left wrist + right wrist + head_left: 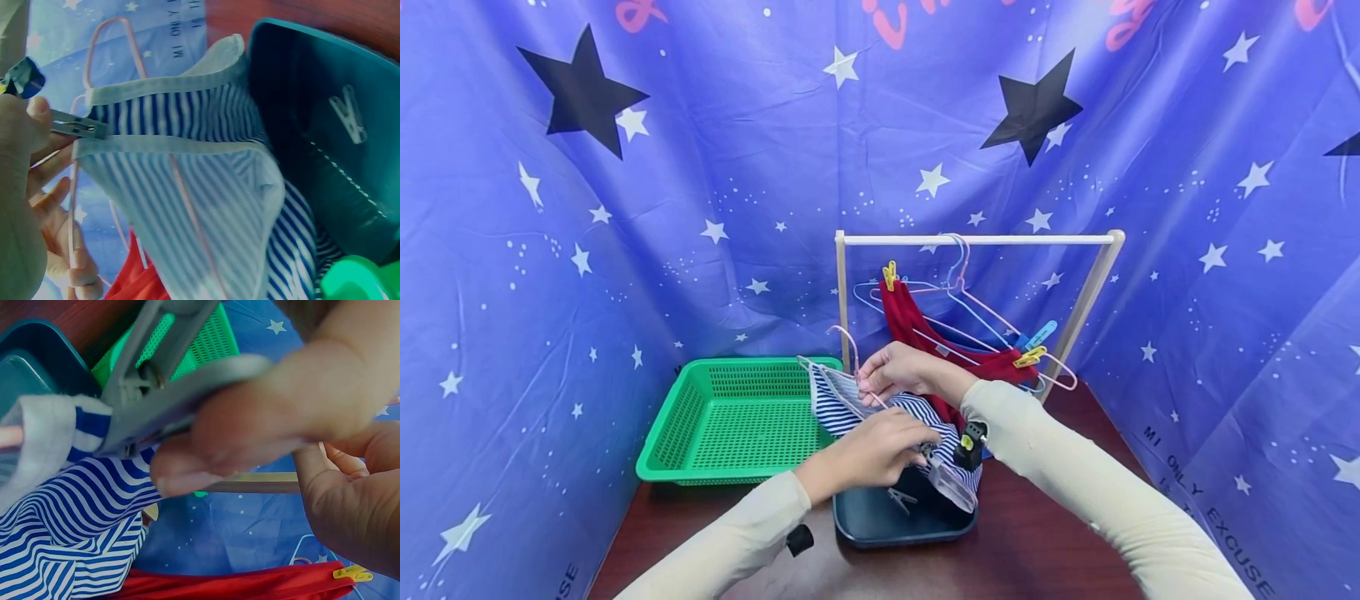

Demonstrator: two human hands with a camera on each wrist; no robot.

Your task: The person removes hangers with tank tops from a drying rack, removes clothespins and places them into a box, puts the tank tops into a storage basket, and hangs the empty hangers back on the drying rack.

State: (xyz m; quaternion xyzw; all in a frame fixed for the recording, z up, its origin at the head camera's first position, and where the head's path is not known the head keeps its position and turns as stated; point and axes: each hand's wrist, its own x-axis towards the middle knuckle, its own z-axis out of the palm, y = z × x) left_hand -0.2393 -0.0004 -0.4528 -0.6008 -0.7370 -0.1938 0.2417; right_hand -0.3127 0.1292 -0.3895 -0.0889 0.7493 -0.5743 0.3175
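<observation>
Green basket [752, 435] at left; dark tub [868, 517] beside it; striped garment [144, 187] draped on pink hanger [195, 224], partly above tub; right hand [898, 371] pinching hanger; left hand [872, 450] pinching gray clip [78, 125], tip at garment's edge; loose clip [356, 128] inside tub.

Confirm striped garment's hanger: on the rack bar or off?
Off. In the head view, the pink hanger in the striped garment has its hook free below the rack bar; the right hand grips it.
</observation>
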